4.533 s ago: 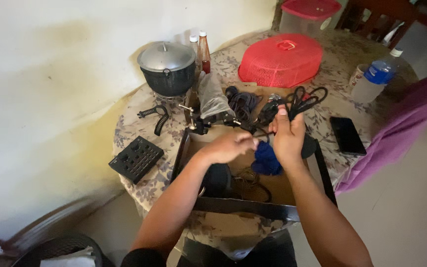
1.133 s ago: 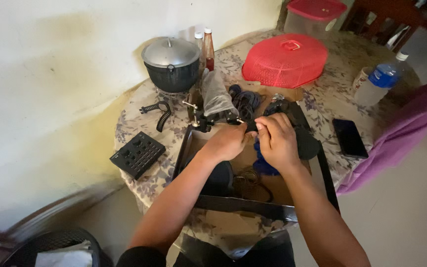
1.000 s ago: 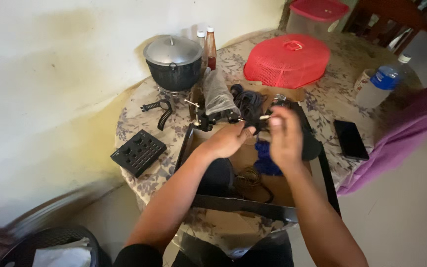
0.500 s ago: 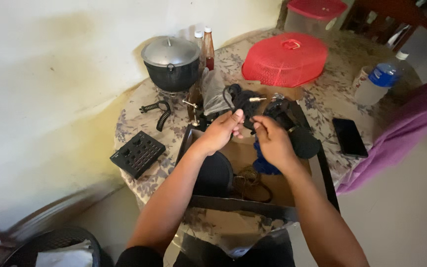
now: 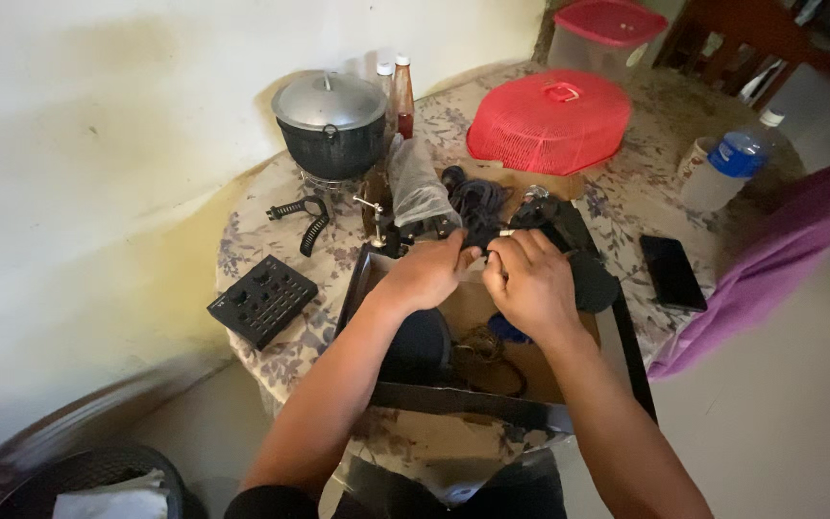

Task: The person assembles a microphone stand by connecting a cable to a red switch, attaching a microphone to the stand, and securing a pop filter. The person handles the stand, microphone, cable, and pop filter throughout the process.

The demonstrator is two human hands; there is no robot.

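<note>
- Both hands now low over the open cardboard box (image 5: pixel 530 370), close together, almost touching. Half a second back they sat slightly higher and a bit more apart.
- Left hand (image 5: pixel 427 274): grip closed, fingers curled on the black cable bundle (image 5: pixel 477 204) at the box's far edge. Can't tell which strand it pinches.
- Right hand (image 5: pixel 528 279): grip closed, thumb and forefinger pinching a small light-coloured cable end (image 5: pixel 506 233), just beside the left fingertips.
- Versus 4.5 s ago: the right hand was then raised with black cable loops lifted clear above the box; now the loops are down and the cable lies bunched on the worktop (image 5: pixel 626 197) between box and red mesh food cover (image 5: pixel 549 120).
- Versus about a second ago: the right hand has dropped from a raised pose and closed in on the left.
- Judgement: the work has gone from lifting and sorting loops to fine handling of one cable tip; the bundle itself looks parked.
- Where the thing is: cable tip between the two hands, over the far rim of the box; rest of the cable just behind, near the clear plastic bag (image 5: pixel 417 183).
- Unmoved around it: lidded black pot (image 5: pixel 329 120), black audio mixer (image 5: pixel 261 300), black phone (image 5: pixel 672 272), blue-capped water bottle (image 5: pixel 727 168).
- Blue item inside the box is mostly hidden by the right wrist.
</note>
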